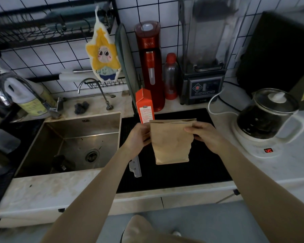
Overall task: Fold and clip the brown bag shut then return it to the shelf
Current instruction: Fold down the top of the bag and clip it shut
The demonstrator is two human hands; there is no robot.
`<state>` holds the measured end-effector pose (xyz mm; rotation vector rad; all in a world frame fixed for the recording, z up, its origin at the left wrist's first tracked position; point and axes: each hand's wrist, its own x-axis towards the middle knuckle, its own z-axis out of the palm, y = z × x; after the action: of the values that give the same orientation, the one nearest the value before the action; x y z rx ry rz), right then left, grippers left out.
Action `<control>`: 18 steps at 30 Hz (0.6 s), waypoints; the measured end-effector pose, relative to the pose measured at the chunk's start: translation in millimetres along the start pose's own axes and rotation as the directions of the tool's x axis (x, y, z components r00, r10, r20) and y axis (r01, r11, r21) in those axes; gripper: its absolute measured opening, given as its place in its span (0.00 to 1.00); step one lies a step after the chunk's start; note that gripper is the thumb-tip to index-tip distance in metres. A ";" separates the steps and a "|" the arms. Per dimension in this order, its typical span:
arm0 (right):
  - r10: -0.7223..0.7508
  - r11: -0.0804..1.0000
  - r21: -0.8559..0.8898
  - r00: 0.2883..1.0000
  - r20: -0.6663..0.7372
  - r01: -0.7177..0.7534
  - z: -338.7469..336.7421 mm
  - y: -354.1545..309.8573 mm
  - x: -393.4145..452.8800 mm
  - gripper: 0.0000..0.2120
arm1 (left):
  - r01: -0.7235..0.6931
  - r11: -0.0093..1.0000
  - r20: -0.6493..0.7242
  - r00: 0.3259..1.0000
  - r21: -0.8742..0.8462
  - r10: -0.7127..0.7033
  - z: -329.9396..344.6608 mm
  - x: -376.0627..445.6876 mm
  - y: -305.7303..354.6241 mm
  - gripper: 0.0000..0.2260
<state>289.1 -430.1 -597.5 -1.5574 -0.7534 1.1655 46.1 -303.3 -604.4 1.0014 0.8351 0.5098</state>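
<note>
The brown paper bag [171, 146] stands upright on the black mat [182, 174], its top edge flattened and slightly open. My left hand [138, 137] grips the bag's upper left edge. My right hand [204, 135] pinches its upper right side, thumb across the front. A grey-white clip [135, 166] lies on the mat just left of the bag's base, below my left wrist.
An orange carton [145, 106] stands right behind the bag. The steel sink [74, 144] lies to the left. A red soda maker [150, 64], a red-capped bottle [170, 76] and a blender [203, 67] line the back wall. A glass kettle [268, 116] sits at right.
</note>
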 end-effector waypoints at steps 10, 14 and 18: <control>0.010 1.000 0.010 1.000 -0.013 -0.009 0.2 1.5 0.2 0.13 | 0.054 0.993 0.061 0.996 0.108 -0.061 -7.3 -1.7 4.4 0.19; 0.027 0.999 0.035 1.000 0.006 -0.027 -1.9 5.5 2.4 0.14 | -0.034 0.982 0.047 0.999 0.185 0.026 -5.8 -2.5 1.2 0.14; 0.024 0.985 0.167 0.990 0.138 -0.048 -10.6 12.4 0.2 0.16 | -0.086 0.973 0.012 0.996 0.214 0.086 -1.2 -4.3 0.8 0.14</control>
<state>298.1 -437.3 -609.0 -1.3651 -0.6972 1.3379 42.5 -305.3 -602.4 1.2408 0.8598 0.4990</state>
